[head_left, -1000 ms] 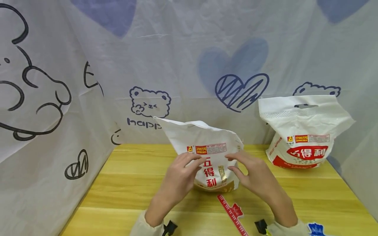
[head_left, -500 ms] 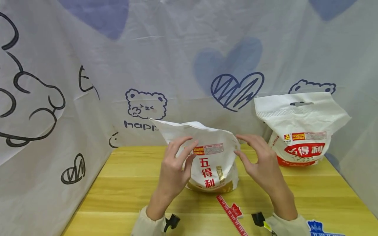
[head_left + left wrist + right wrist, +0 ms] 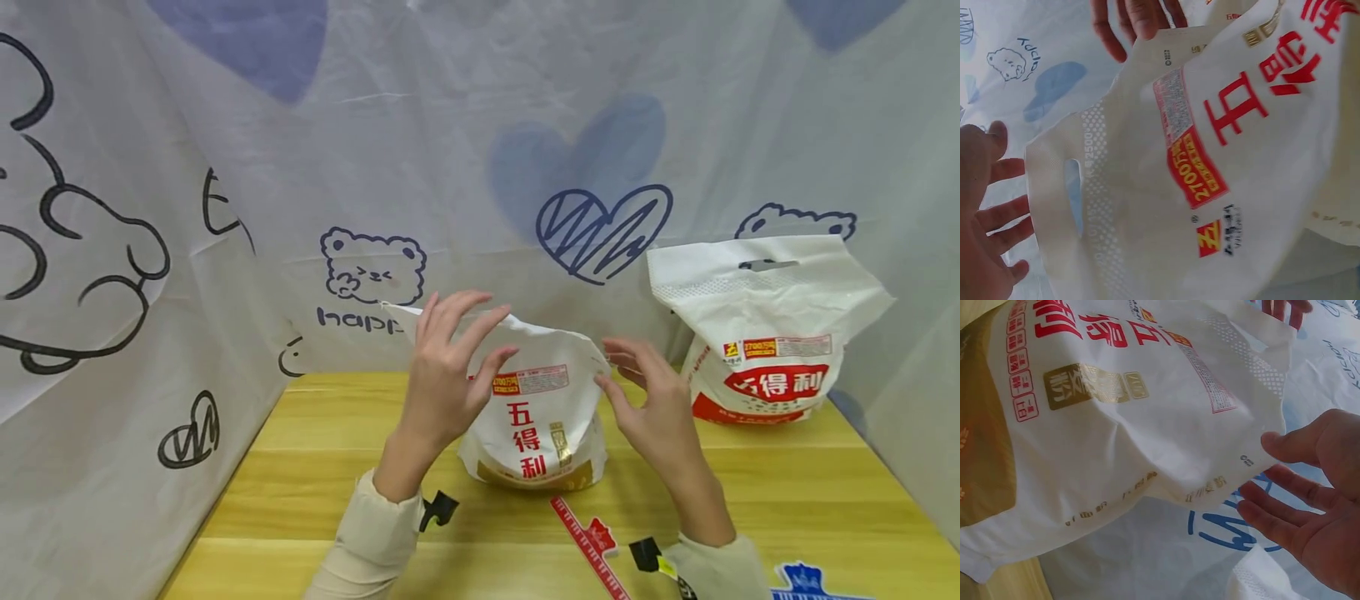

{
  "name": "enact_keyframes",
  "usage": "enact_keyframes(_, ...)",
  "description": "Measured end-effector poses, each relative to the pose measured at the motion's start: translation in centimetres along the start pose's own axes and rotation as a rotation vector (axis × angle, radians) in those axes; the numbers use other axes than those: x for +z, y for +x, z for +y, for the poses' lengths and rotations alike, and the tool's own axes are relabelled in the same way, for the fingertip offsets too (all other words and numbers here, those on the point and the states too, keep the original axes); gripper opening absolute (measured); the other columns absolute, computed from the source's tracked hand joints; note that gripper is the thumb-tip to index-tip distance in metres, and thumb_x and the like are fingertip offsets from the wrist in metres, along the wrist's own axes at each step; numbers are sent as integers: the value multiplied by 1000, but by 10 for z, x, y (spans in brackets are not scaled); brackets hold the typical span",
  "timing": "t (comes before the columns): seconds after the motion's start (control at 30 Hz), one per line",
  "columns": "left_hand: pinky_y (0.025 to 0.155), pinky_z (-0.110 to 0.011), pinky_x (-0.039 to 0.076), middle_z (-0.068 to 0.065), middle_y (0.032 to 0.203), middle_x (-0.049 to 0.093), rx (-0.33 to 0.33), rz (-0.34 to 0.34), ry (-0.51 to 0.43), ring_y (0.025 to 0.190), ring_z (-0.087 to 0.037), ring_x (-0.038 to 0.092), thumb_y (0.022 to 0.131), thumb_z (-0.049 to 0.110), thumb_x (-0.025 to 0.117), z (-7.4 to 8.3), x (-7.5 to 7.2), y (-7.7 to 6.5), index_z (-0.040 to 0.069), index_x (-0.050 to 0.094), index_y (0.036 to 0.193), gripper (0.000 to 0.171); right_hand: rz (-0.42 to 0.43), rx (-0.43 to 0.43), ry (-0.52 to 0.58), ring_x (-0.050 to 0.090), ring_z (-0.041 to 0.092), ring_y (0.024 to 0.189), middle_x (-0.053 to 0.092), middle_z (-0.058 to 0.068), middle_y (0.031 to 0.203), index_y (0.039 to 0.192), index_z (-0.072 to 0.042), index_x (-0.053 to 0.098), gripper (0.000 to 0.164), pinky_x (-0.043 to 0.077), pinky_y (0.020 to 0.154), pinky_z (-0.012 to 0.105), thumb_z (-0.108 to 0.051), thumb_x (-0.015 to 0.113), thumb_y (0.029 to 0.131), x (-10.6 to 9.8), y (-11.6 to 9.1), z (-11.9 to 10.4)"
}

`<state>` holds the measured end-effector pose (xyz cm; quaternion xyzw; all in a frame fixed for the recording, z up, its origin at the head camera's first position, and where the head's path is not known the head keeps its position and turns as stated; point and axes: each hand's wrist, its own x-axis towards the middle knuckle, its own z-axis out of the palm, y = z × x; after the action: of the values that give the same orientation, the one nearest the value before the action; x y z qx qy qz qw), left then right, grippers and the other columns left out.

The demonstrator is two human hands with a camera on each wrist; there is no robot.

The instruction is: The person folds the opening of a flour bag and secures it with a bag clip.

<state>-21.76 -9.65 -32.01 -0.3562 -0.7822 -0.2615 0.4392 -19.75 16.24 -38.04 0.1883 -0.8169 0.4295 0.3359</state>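
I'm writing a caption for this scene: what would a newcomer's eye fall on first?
Probably the white flour bag with red characters at the centre, with the left hand and right hand near its top. Next, perhaps the second flour bag, farther back on the right, or the red ruler-like strip in front.
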Motion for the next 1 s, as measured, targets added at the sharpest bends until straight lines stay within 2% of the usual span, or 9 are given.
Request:
enact_keyframes(0.1,122,-55,18,-11,138,60,11,-79,31,133,-29,51,91,24,78,-2,2,8,11,68,129,42,-14,33,7,70,31,109,67,14,123,127,0,63,46,57,87,40,8,78,84,4,-1,1)
enact_keyframes(0.23,117,-49,30,-9,129,67,11,-142,55,123,-28,58,84,10,84,-8,4,16,10,72,121,39,-38,47,11,71,35,106,68,17,121,124,2,64,43,58,84,44,11,76,84,7,-1,3)
enact_keyframes(0.37,101,-41,46,-6,115,72,0,-195,75,108,-25,64,80,2,85,-12,7,21,9,75,110,32,-47,45,-15,71,36,103,69,19,118,121,3,65,43,59,83,48,15,76,82,9,-2,6)
enact_keyframes(0.47,84,-36,50,-4,107,73,-3,-228,97,97,-24,66,83,-1,81,-13,10,23,10,74,103,24,-45,39,-68,71,36,100,70,19,115,119,3,66,42,59,83,48,16,75,81,12,-2,8)
enact_keyframes(0.57,73,-33,50,-3,101,72,2,-237,114,88,-23,65,82,-13,73,-13,13,25,10,72,96,27,-29,22,-121,71,36,96,72,20,110,115,4,67,38,60,81,49,18,73,81,13,-2,9)
enact_keyframes(0.7,65,-31,50,-2,97,72,11,-228,118,82,-22,64,68,-25,60,-15,16,25,10,68,91,43,-13,-1,-158,71,36,93,72,20,107,109,5,69,33,60,78,49,20,71,81,14,-3,11)
enact_keyframes(0.83,63,-31,52,-2,96,71,-6,-199,101,83,-22,64,59,-26,54,-20,18,24,10,67,89,48,-25,-19,-170,72,34,92,72,18,107,109,3,70,32,60,79,49,19,71,81,13,-3,12)
enact_keyframes(1.0,63,-30,52,-2,94,69,-42,-185,53,83,-21,63,59,-25,52,-27,20,21,10,66,89,48,-68,-40,-153,72,33,94,72,15,107,109,1,68,32,60,81,48,18,70,83,10,-3,13)
